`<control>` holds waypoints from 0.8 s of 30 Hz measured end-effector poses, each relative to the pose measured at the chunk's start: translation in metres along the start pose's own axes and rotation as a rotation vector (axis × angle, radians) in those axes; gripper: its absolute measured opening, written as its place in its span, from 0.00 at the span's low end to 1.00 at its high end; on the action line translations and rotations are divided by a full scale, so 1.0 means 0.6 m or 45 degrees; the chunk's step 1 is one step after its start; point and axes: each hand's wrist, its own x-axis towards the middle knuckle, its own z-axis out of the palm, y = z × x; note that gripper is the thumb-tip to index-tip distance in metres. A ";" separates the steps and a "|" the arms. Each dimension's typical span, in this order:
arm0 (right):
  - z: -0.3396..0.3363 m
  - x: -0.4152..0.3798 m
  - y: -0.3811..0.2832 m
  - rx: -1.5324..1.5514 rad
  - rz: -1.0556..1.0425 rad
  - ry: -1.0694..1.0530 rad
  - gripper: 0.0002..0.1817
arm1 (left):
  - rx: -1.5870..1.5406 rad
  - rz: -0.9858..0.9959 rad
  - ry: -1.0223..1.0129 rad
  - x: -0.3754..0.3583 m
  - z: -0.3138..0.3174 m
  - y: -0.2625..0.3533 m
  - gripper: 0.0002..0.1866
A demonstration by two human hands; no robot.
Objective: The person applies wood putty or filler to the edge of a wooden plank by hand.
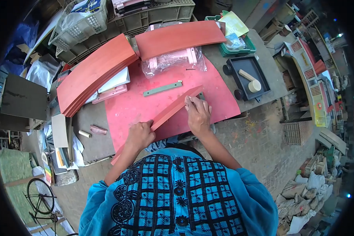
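A long red panel (173, 109) is tilted on its edge across the red work surface in front of me, running from lower left to upper right. My left hand (141, 135) is closed on the panel's near end. Further along, my right hand (199, 113) has its fingers pinched together at the panel's upper edge. Something small and pale shows at those fingertips, too small to name. Behind the panel lies a narrow grey-green bar (163, 88). A second bar (201, 96) is partly hidden by the panel and my right hand.
Curved red panels are stacked (94, 70) at the left, and another curved panel (181, 38) lies at the back over plastic-wrapped pink parts. On the right are a black tray (259, 74) holding a pale-handled tool (251, 81) and a green basket (246, 49). Crates (161, 13) stand behind.
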 end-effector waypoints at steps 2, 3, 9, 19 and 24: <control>-0.008 0.008 0.010 -0.022 0.074 -0.001 0.17 | 0.004 0.037 0.018 -0.003 0.008 -0.002 0.25; -0.009 0.015 0.020 -0.071 0.144 0.004 0.17 | 0.002 0.051 0.040 -0.005 0.008 0.002 0.24; 0.002 -0.015 -0.038 -0.045 0.030 -0.014 0.18 | -0.044 0.030 0.006 -0.003 0.008 0.003 0.24; 0.011 0.000 -0.046 -0.106 0.034 0.049 0.13 | -0.059 0.091 0.038 0.009 -0.012 -0.010 0.18; 0.018 -0.010 -0.093 -0.090 0.048 0.009 0.13 | -0.067 0.064 0.003 0.017 -0.017 -0.015 0.18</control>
